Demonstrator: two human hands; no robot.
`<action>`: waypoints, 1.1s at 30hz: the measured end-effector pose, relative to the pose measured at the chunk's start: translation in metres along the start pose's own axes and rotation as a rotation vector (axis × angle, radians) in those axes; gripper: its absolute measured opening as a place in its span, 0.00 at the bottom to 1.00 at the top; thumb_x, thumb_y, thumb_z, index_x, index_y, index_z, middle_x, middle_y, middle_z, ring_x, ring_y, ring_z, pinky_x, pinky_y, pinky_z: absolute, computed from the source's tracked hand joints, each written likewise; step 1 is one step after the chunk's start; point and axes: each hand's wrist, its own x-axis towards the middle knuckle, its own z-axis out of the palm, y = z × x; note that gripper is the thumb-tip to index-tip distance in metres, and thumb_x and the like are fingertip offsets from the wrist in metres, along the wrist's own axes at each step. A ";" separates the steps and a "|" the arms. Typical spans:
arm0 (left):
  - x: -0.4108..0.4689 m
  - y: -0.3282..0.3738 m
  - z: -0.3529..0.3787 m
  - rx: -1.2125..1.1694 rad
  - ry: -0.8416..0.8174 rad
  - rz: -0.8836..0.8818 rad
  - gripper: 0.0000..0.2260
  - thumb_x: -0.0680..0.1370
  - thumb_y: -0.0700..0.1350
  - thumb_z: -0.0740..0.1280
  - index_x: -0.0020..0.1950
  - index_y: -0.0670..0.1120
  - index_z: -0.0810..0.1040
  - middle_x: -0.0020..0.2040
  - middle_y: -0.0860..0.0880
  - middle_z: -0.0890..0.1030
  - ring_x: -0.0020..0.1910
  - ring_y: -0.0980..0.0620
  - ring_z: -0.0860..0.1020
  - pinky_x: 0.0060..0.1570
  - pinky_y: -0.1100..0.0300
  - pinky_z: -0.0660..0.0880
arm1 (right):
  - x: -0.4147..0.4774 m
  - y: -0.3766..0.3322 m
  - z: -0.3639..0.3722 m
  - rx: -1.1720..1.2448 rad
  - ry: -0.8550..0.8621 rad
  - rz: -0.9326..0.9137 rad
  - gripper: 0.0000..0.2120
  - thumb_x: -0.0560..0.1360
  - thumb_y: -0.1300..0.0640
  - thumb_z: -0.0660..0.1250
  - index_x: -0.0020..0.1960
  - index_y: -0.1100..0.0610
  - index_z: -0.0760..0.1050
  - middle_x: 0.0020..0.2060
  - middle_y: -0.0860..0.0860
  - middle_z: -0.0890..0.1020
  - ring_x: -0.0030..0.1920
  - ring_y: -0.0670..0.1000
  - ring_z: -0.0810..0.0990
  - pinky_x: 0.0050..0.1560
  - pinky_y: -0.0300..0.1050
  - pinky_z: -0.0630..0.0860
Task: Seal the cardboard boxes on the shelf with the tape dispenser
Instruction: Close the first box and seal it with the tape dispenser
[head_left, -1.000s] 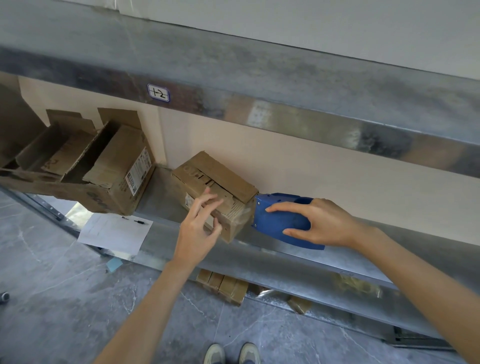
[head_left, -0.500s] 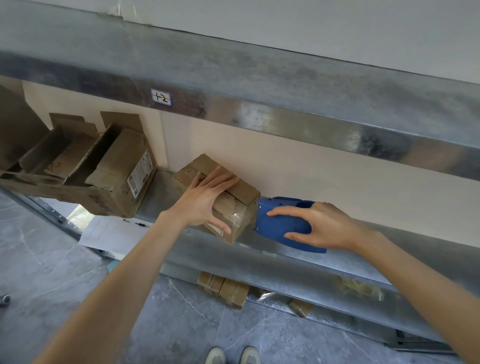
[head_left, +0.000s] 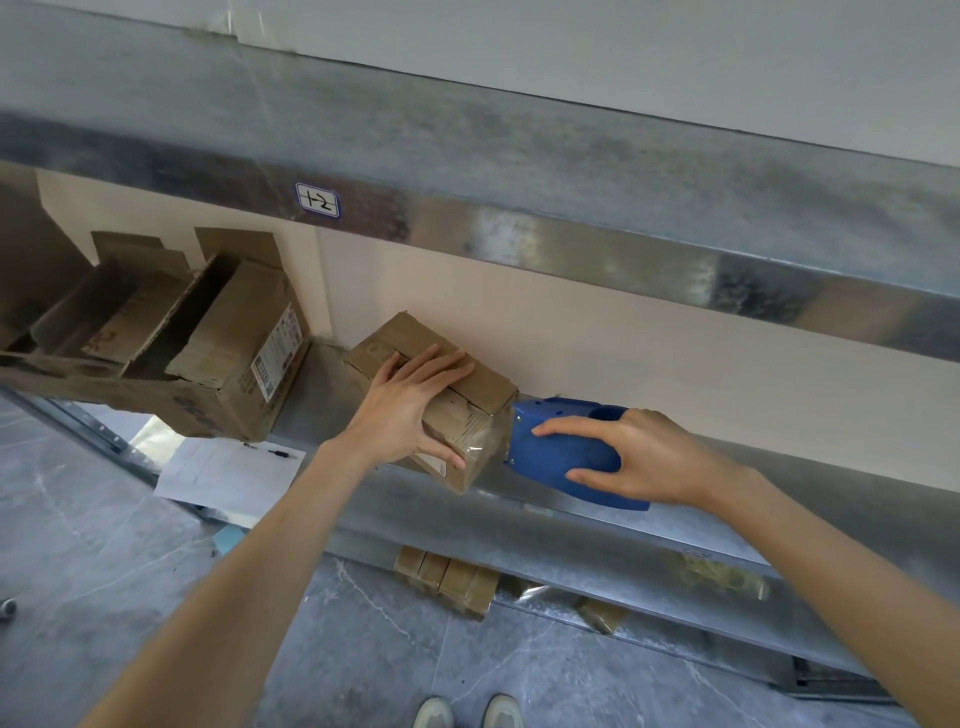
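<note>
Item: small cardboard box, closed, standing askew on the middle metal shelf near the wall, one corner jutting over the shelf's near edge. Left hand: palm down on the box top, fingers straight and slightly spread across the seam where the top flaps meet, thumb stretched along the near face beside a white label; the box lies under the fingers and behind the thumb. Right hand: wrapped round a blue tape dispenser, forefinger laid along its upper side, thumb against its near side, remaining fingers hidden behind the body. The dispenser's front end touches the box's right end, where a strip of clear tape covers the corner (whether the tape joins the dispenser cannot be told). Further left on the same shelf: a large open box, flaps up, loose cardboard inside, shipping label on its right face. Below it, on a lower level: a sheet of paper with a pen on it. Upper shelf: handwritten tag on its front edge. Under the middle shelf: a row of small brown packets. On the grey floor, near edge: two shoe tips.
</note>
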 end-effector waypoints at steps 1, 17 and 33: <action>-0.002 0.000 0.000 -0.006 0.000 -0.007 0.56 0.56 0.78 0.68 0.80 0.57 0.59 0.80 0.60 0.55 0.79 0.58 0.47 0.75 0.47 0.41 | 0.000 0.000 0.000 -0.002 0.002 -0.004 0.24 0.78 0.44 0.65 0.71 0.31 0.63 0.21 0.50 0.65 0.27 0.48 0.68 0.31 0.38 0.66; -0.026 0.054 0.025 -0.024 0.273 -0.199 0.34 0.67 0.67 0.65 0.71 0.55 0.72 0.73 0.57 0.70 0.75 0.50 0.63 0.71 0.27 0.46 | -0.002 -0.002 -0.003 -0.034 0.027 -0.019 0.25 0.77 0.43 0.66 0.70 0.29 0.62 0.21 0.49 0.66 0.24 0.49 0.65 0.30 0.38 0.66; -0.056 0.020 0.024 -0.290 0.329 -0.163 0.34 0.68 0.42 0.78 0.71 0.58 0.72 0.74 0.63 0.68 0.78 0.58 0.58 0.74 0.50 0.64 | 0.035 -0.038 -0.006 -0.089 -0.084 -0.180 0.29 0.75 0.35 0.66 0.73 0.30 0.59 0.25 0.49 0.68 0.27 0.46 0.67 0.32 0.33 0.62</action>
